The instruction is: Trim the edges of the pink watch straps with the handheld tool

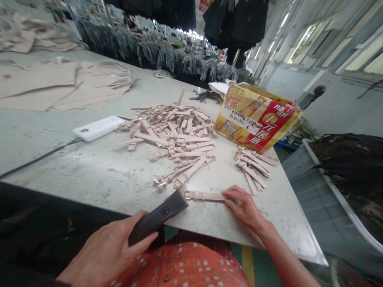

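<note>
My left hand is wrapped round a black handheld tool with a wide, flat end and a round button. The tool's wide end is near the buckle end of a pale pink buckle strap; whether they touch, I cannot tell. Thumb and fingers of my right hand pinch the strap's other end, low over the table's front edge. Behind it spreads a large heap of similar straps with gold-coloured buckles. A smaller group of straps lies to the right.
A yellow and red cardboard box stands at the table's right side. On the left lie a white power bank with a black cable and flat beige pieces. A grey bin holding dark material stands beyond the right edge of the table.
</note>
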